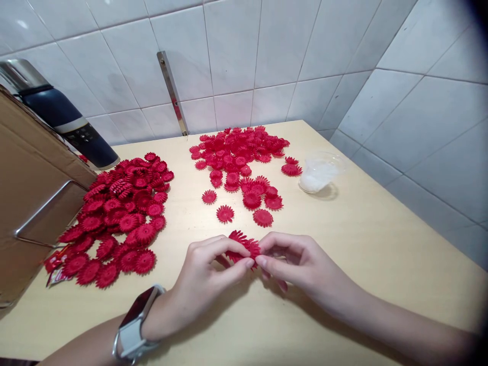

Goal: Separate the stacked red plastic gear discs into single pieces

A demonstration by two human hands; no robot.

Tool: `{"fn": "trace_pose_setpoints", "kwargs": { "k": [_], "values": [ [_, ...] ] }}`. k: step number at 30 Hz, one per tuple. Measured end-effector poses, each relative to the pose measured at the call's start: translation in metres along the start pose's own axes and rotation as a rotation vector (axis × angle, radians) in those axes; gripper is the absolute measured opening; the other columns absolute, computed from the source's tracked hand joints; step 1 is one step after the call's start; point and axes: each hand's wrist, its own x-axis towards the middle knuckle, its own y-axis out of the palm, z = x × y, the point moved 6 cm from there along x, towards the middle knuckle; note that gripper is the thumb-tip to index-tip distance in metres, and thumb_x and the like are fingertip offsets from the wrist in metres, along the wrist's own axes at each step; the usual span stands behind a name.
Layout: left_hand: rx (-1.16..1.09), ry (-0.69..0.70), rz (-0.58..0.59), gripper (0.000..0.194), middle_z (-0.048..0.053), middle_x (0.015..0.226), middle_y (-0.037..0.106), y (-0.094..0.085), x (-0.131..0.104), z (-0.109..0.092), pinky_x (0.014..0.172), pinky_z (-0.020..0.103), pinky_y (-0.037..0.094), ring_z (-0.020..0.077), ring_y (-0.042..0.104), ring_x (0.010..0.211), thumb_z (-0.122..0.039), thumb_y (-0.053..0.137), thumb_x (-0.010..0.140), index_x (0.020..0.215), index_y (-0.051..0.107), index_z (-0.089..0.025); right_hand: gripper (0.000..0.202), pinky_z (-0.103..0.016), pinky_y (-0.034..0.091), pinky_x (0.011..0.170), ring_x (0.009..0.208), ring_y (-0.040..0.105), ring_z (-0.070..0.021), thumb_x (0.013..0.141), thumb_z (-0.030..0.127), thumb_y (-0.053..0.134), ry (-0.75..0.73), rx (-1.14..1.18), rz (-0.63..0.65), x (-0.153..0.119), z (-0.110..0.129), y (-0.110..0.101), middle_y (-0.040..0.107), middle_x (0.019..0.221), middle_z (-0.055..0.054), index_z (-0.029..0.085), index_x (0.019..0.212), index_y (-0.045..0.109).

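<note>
Between my two hands, just above the table, is a red fabric flower piece (pixel 239 242) with fringed petals; it looks like more than one layer, though my fingers cover part of it. My left hand (pixel 213 269), with a watch on its wrist, pinches the piece between thumb and forefinger. From the other side my right hand (pixel 295 259) pinches its edge the same way. Loose red flower pieces (pixel 263 218) lie just beyond my hands, single and in small stacks.
A heap of red flower pieces (pixel 240 147) lies at the back, and a heap of flower pieces (pixel 129 221) at the left. A clear plastic cup (pixel 320 173) with white contents stands right. A cardboard box (pixel 34 203) and dark bottle (pixel 64 114) border the left; tiled walls enclose the table (pixel 366 244).
</note>
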Motion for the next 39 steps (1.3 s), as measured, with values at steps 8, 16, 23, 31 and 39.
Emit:
{"fn": "trace_pose_setpoints", "kwargs": {
  "k": [8,16,23,31,39],
  "values": [
    [-0.065,-0.043,0.052,0.008,0.001,0.076,0.068,0.004,-0.001,0.004,0.063,0.020,0.047,0.0113,0.060,0.068,-0.019,0.059,0.077,0.080,0.066,-0.016,0.021,-0.018,0.031,0.041,0.044,0.042,-0.0053,0.060,0.027,0.075,-0.012,0.029,-0.039,0.004,0.001,-0.003,0.053,0.052,0.004,0.015,0.063,0.057],
    [-0.083,-0.031,0.048,0.009,0.000,0.074,0.066,-0.005,0.005,-0.009,0.059,0.017,0.046,0.0101,0.059,0.067,-0.021,0.058,0.078,0.078,0.066,-0.016,0.016,-0.019,0.038,0.046,0.047,0.048,-0.0064,0.070,0.028,0.068,-0.110,-0.064,0.080,0.004,0.019,-0.005,0.055,0.055,0.003,0.014,0.068,0.060],
    [-0.098,0.002,-0.035,0.008,0.001,0.075,0.066,-0.006,0.022,-0.015,0.061,0.019,0.046,0.0110,0.059,0.066,-0.021,0.060,0.076,0.077,0.065,-0.015,0.017,-0.022,0.037,0.048,0.048,0.047,-0.0077,0.069,0.029,0.069,-0.191,-0.150,0.026,0.009,0.038,-0.013,0.055,0.055,0.004,0.016,0.069,0.058],
    [-0.036,0.030,-0.063,0.014,0.003,0.081,0.068,-0.006,0.028,-0.006,0.063,0.020,0.047,0.0130,0.061,0.070,-0.024,0.058,0.077,0.082,0.067,-0.015,0.014,-0.022,0.033,0.046,0.047,0.043,-0.0072,0.068,0.027,0.068,-0.203,-0.078,-0.018,0.020,0.030,-0.019,0.050,0.053,0.005,0.016,0.064,0.059],
    [0.007,-0.006,-0.042,0.011,-0.001,0.074,0.067,-0.004,0.012,-0.008,0.059,0.017,0.043,0.0101,0.058,0.068,-0.020,0.058,0.077,0.078,0.068,-0.017,0.018,-0.019,0.030,0.047,0.051,0.044,-0.0065,0.066,0.024,0.072,-0.182,0.022,0.099,0.022,0.011,-0.015,0.051,0.055,0.005,0.015,0.063,0.057]
  ]
}}
